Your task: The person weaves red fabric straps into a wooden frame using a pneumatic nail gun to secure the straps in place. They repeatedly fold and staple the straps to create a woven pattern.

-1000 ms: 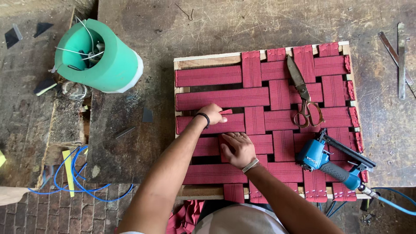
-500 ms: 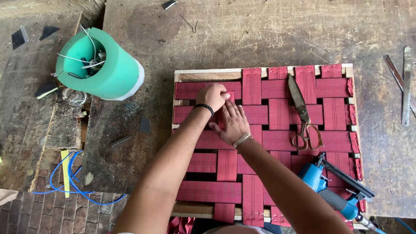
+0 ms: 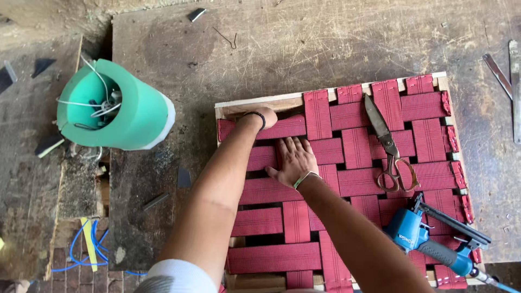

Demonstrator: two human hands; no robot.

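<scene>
A wooden frame woven with red webbing straps lies on a worn workbench. My left hand, with a black band at the wrist, is curled at the frame's far left corner, its fingers tucked down around the top horizontal strap. My right hand, wearing a green wristband, lies flat with fingers spread on the webbing just below it.
Old scissors rest on the webbing at right. A blue pneumatic staple gun lies at the near right corner. A green cylinder holding wires lies at left. Blue hose trails lower left. Metal bars lie far right.
Both hands moved from the middle of the webbing toward the far left corner. The left hand now curls around the top strap and the right hand has flattened below it. The camera shifted.
</scene>
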